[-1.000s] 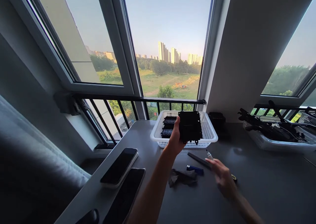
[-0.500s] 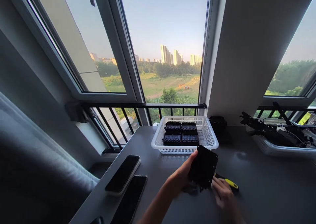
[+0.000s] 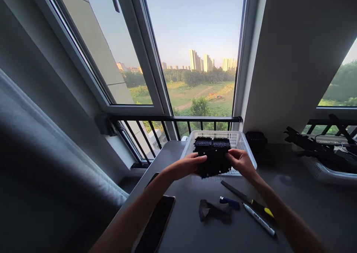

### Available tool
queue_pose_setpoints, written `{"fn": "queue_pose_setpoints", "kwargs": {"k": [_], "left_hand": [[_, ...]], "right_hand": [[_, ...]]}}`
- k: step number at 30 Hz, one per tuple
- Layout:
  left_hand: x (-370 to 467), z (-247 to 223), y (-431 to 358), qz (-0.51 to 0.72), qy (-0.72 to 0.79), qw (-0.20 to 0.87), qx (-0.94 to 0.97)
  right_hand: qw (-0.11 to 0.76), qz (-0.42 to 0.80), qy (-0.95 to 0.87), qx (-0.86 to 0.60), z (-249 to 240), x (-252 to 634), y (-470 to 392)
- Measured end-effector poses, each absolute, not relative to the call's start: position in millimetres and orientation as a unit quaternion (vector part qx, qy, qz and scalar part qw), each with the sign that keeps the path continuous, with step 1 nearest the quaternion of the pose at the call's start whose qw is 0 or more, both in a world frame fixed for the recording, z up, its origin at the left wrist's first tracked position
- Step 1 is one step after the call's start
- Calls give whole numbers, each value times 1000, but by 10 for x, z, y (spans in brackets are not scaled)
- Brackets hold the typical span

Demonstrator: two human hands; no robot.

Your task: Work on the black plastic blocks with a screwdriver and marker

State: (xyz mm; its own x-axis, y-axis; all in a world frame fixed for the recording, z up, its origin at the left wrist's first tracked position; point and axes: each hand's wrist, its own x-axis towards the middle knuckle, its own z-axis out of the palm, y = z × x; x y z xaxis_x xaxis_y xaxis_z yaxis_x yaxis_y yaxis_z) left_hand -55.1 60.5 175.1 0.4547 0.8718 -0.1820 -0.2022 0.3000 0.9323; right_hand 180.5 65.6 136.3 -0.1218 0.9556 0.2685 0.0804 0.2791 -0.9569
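Note:
A flat, square black plastic part [image 3: 214,164] is held up over the near side of a white plastic basket [image 3: 251,158]. My left hand [image 3: 191,163] grips its left edge, thumb on top. At the opposite edge, my right hand [image 3: 240,161] pinches the part between thumb and fingers. Behind it in the basket, several similar black parts [image 3: 212,141] stand side by side, partly hidden by the held one. On the desk below lie a flat file with a yellow-black handle [image 3: 237,190], a silver marker [image 3: 259,219], a short dark-blue item [image 3: 230,203] and a crumpled dark cloth-like piece [image 3: 214,212].
A dark phone [image 3: 156,225] lies on the grey desk [image 3: 186,227] by my left forearm, with another largely covered. Black blocks [image 3: 256,138] stand right of the basket. Farther right, a second white basket [image 3: 320,171] holds black parts and cables. Railing [image 3: 173,118] and window lie behind.
The black part has moved up and forward, from in front of the basket to above its near rim. My right hand has left the yellow-handled file and taken the part's right edge.

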Motion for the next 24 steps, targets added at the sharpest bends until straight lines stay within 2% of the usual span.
{"fn": "queue_pose_setpoints", "kwargs": {"k": [2,5,6,8,14,24], "left_hand": [[-678,1831,848,380,430,592,566],[-778,1818,1237,409,558,365,623],[-791,1782,1355,379,608,286,636],[-794,1672,1553,234,697,121,668],[-751,1220,1849,127,735,21,665],[-716,779,1999,25,705,-37,708]], "right_hand": [[538,428,-586,-428,1347,1694,936],[505,428,-565,-492,1281,1482,1341],[496,426,-559,-511,1242,1410,1462],[473,426,-551,-540,1140,1281,1671],[368,422,-537,-631,779,1114,2030],[240,403,-552,-689,521,1073,2153]]}}
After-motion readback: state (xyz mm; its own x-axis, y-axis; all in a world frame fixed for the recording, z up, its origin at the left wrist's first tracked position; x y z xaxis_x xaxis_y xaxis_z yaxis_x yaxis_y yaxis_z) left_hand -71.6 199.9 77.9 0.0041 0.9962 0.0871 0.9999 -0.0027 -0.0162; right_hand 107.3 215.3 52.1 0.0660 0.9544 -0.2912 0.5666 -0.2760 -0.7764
